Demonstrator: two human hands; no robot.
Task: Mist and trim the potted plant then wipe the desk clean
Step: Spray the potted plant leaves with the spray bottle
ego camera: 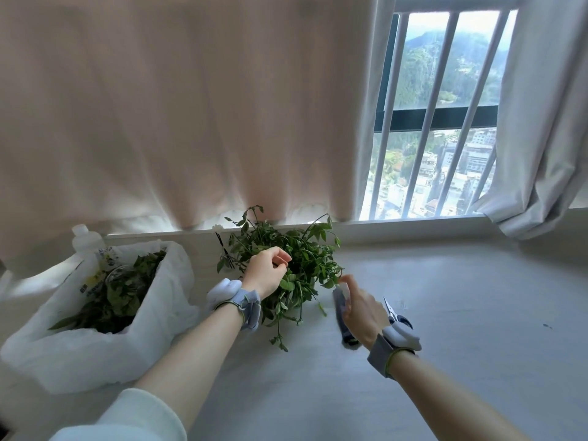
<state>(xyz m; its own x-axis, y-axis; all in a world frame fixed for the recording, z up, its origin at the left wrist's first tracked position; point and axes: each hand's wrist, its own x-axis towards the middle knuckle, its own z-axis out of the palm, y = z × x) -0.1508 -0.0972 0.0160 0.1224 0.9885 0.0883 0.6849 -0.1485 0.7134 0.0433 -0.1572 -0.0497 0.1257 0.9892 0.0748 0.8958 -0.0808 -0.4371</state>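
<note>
The left hand [266, 276] has its fingers curled round a sprig of the potted plant [307, 249], lifting foliage clear. The right hand [362, 313] grips a dark spray bottle [346, 331] with its nozzle facing the leaves, probably to mist them. Scissors [396, 316] lie ready on the surface [461, 313], and a bag [159, 332] of clippings sits to the left.

Leafy green plant [299, 259] on white desk [445, 313]

One potted plant [305, 259], one spray bottle [338, 310], one scissors [394, 316], one bag [159, 329], one clear bottle [84, 240].

Soft window [439, 116] daylight, wide-angle edge distortion
</note>
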